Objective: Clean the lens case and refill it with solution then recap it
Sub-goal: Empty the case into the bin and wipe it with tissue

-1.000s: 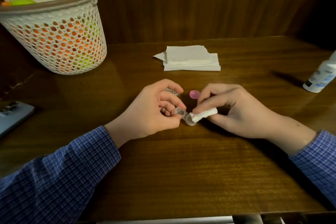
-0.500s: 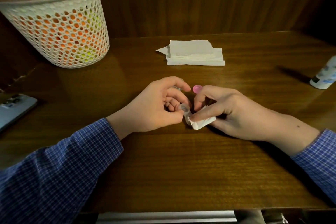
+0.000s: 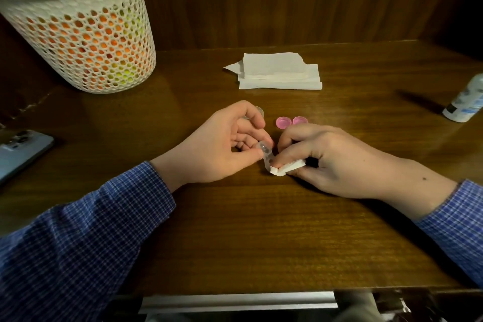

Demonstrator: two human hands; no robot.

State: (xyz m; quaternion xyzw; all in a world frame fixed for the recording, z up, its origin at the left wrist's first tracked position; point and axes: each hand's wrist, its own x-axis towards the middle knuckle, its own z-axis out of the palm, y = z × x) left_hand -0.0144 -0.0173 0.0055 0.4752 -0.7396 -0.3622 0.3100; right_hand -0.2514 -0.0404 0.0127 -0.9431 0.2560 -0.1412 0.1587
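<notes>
My left hand [image 3: 224, 146] pinches one end of the clear lens case [image 3: 265, 150] between thumb and fingers, just above the wooden table. My right hand [image 3: 326, 154] pinches a small folded piece of white tissue [image 3: 286, 168] and presses it against the case's other well, which the tissue hides. Two pink caps [image 3: 290, 121] lie side by side on the table just behind my right hand. The solution bottle [image 3: 466, 102], white with a dark band, lies at the far right edge.
A stack of white tissues [image 3: 279, 72] lies behind the hands. A white perforated basket [image 3: 83, 34] holding orange and green things stands at the back left. A phone [image 3: 21, 151] lies at the left edge. A small clear round thing [image 3: 259, 110] peeks out behind my left fingers.
The tissue in my right hand has moved down and round the case's lower well. My right hand has shifted so that both pink caps show. The view has tilted down a little.
</notes>
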